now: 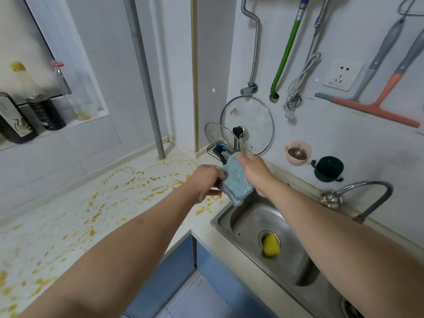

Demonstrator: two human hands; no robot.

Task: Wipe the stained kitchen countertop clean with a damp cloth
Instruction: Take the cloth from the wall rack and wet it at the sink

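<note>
While both hands pinch it, cloth (236, 180) hangs corner-down, lengthwise.

Small red print on the glass lid (249, 125), too blurred and mirrored for reading.

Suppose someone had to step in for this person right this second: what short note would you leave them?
Left hand and right hand: both grip the light blue cloth, held up in the air at the sink's far corner.
Countertop: orange stains spread all over it; no wiped patch visible.
Yellow sponge lies at the sink drain.
Done: cloth is in hand; whether it is damp cannot be told.
Left: wipe the whole countertop.
</note>
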